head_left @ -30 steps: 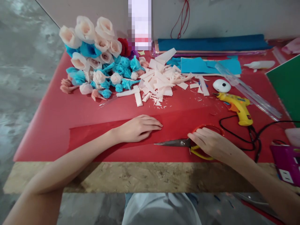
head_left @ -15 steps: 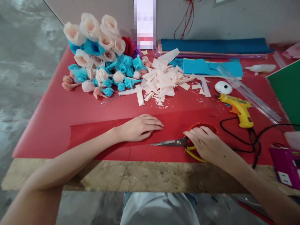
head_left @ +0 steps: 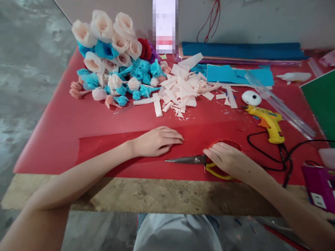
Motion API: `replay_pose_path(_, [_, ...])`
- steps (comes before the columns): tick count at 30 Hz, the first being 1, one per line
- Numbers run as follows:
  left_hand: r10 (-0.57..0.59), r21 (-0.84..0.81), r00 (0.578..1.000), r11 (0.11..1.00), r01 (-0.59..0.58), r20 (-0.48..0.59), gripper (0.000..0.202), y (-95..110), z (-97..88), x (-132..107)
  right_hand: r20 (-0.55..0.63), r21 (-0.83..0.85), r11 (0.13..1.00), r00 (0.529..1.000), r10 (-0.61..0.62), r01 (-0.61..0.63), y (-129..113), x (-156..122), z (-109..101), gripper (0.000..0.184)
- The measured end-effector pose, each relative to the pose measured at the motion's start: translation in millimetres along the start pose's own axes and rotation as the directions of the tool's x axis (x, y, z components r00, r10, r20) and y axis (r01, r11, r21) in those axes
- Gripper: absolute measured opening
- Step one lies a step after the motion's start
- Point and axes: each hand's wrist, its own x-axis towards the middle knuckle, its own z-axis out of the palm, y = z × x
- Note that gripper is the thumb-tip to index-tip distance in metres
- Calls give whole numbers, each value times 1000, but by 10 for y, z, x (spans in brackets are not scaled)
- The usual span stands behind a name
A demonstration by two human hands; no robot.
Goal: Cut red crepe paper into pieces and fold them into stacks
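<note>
A long strip of dark red crepe paper point(head_left: 104, 141) lies along the front of the red-covered table. My left hand point(head_left: 158, 141) rests on it palm down, its fingers stretched out to the right and lying flat. To its right, my right hand point(head_left: 223, 157) is closed on the handles of a pair of scissors point(head_left: 185, 160). The blades lie together, tips pointing left, near the front edge of the paper and below my left hand. One handle loop shows yellow and the other red-orange. My right fingers are partly hidden.
Paper flowers point(head_left: 104, 52) crowd the back left, beside a heap of pale paper scraps point(head_left: 181, 87). Blue paper point(head_left: 222, 74), clear glue sticks point(head_left: 282, 104), a white round object point(head_left: 251, 98) and a yellow glue gun point(head_left: 272, 122) with black cord are at the right.
The scissors and my right hand have shifted slightly to the left. My left hand stays flat on the red paper. The whole view has moved a little.
</note>
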Motion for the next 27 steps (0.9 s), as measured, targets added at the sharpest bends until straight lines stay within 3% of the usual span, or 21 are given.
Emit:
replay_pose_path(3, [7,0,1000,1000,-7,-4,35,-4,2,-4,7,23,1000,1000,-8,8,-27,-34,-17,26])
replay_pose_path(9, [0,-20,1000,1000,-1,-8,37,-10,5,-9,104,-5,996,990,93,-93,-118,-182,50,36])
replay_pose_path(14, [-3,-24,1000,1000,3,-3,36,-13,0,-7,120,-6,993,985,121,-122,-153,-56,25,34])
replay_pose_path(22, [5,-23,1000,1000,-5,-16,36,-1,-4,-1,110,22,997,992,66,-69,-153,162,60,28])
replay_pose_path(27, [2,-30,1000,1000,-3,-16,36,-16,3,-3,25,-25,1000,1000,2,-2,-101,211,41,26])
